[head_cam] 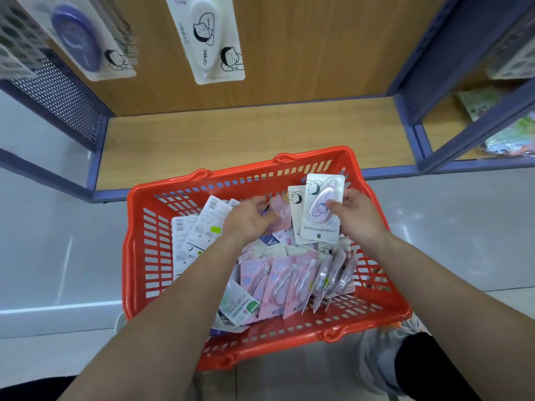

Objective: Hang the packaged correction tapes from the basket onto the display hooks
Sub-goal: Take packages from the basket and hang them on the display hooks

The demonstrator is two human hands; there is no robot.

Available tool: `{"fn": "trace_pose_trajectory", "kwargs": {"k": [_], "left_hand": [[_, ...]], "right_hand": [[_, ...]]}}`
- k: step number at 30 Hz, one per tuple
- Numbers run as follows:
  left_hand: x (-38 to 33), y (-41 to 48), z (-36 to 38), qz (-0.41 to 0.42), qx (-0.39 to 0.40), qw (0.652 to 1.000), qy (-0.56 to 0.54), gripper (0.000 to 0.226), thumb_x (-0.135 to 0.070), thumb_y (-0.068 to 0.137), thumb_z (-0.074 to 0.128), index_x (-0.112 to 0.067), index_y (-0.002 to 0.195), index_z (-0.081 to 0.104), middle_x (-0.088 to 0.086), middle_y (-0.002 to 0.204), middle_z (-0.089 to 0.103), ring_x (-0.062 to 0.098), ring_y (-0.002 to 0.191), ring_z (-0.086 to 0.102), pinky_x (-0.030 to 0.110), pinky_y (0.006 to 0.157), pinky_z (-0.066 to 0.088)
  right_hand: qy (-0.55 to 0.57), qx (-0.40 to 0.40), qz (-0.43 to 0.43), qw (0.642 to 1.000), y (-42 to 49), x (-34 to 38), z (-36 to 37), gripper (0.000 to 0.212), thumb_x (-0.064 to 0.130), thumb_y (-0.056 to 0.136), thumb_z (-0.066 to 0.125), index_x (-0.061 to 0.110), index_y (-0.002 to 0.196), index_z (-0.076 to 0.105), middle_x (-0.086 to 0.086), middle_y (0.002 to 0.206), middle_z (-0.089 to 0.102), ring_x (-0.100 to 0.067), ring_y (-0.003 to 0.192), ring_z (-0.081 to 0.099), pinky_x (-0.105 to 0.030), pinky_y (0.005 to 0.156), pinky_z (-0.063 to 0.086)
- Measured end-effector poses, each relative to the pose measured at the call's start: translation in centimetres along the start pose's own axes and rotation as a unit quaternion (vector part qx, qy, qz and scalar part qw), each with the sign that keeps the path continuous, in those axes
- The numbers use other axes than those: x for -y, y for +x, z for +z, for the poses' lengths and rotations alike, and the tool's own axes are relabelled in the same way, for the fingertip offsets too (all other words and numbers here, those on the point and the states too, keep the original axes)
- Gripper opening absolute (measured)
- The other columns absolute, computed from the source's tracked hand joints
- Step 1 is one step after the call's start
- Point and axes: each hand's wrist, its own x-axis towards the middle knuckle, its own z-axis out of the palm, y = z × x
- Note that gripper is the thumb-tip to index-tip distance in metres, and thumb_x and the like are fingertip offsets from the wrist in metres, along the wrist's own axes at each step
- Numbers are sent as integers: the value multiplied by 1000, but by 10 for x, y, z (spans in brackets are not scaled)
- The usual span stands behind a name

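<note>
Basket [289, 332], red plastic, sits on the floor against the front edge of a wooden shelf [231, 134]. It holds a loose pile of correction-tape packs. A row of pink packs [278, 285] stands on edge near the front wall. White packs [199, 224] lie barcode side up at the left.

Right hand [359, 217] is over the basket's far right corner. It grasps a lilac pack [322, 208], thumb on the blister and fingers behind the card. The pack is upright, hang hole at the bottom. A second card [295, 215] sits just behind it, overlapping to the left.

Left hand [249, 219] is over the middle of the pile, fingers curled down onto a pink pack [279, 215]. Motion blur here; cannot tell whether it is gripped or only touched.

On the display above, a white pack [207, 39] and a blue pack [84, 39] hang side by side.
</note>
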Motion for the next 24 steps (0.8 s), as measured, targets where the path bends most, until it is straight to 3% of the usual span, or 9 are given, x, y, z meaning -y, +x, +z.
{"fn": "trace_pose_trajectory", "kwargs": {"k": [3, 6, 11, 15, 17, 20, 24], "left_hand": [[1, 10, 2, 19, 51, 997, 61, 62, -59, 88, 69, -36, 144, 55, 0, 135, 55, 22, 124, 57, 36, 104, 45], [3, 12, 5, 27, 80, 986, 146, 64, -60, 86, 70, -38, 144, 55, 1, 139, 44, 21, 126, 51, 39, 109, 42], [12, 4, 9, 68, 56, 993, 72, 47, -54, 79, 77, -40, 123, 71, -21, 145, 50, 9, 118, 56, 37, 105, 45], [11, 15, 10, 52, 24, 998, -2, 15, -38, 84, 79, -39, 97, 71, -14, 113, 71, 14, 106, 66, 39, 95, 52], [6, 24, 12, 57, 19, 998, -4, 27, -32, 86, 80, -35, 109, 66, -13, 113, 69, 13, 110, 64, 39, 99, 51], [1, 35, 11, 58, 23, 995, 76, 61, -38, 87, 77, -34, 142, 53, -5, 137, 63, 20, 125, 59, 44, 106, 47], [-1, 45, 8, 46, 105, 986, 123, 81, -43, 90, 74, -29, 158, 33, 0, 154, 50, 23, 140, 49, 43, 115, 40]], "right_hand": [[-6, -9, 7, 1000, 0, -10, 6, 10, 12, 100, 60, 17, 105, 68, 0, 99, 75, -23, 96, 73, -39, 85, 57], [19, -21, 10, 1000, 1, -17, 13, 17, 13, 100, 62, 28, 94, 65, 7, 94, 75, -21, 94, 73, -43, 89, 58], [13, -19, 10, 1000, 7, -17, 15, 8, 17, 98, 65, 23, 103, 65, 4, 98, 76, -20, 93, 74, -47, 91, 58], [2, -25, 5, 1000, 5, -20, 12, 16, 15, 99, 62, 18, 115, 64, 8, 97, 74, -17, 92, 73, -37, 84, 57], [-9, -32, 6, 999, 5, -24, 10, 18, 15, 100, 61, 16, 117, 63, 9, 97, 73, -15, 93, 72, -31, 80, 54], [-41, -23, 1, 999, 1, -27, 9, 21, 18, 101, 59, 16, 121, 62, 5, 103, 73, -13, 93, 70, -28, 74, 52], [-41, -19, 0, 999, -3, -27, 9, 16, 18, 102, 57, 22, 117, 59, 9, 101, 70, -10, 92, 68, -22, 67, 47]]}}
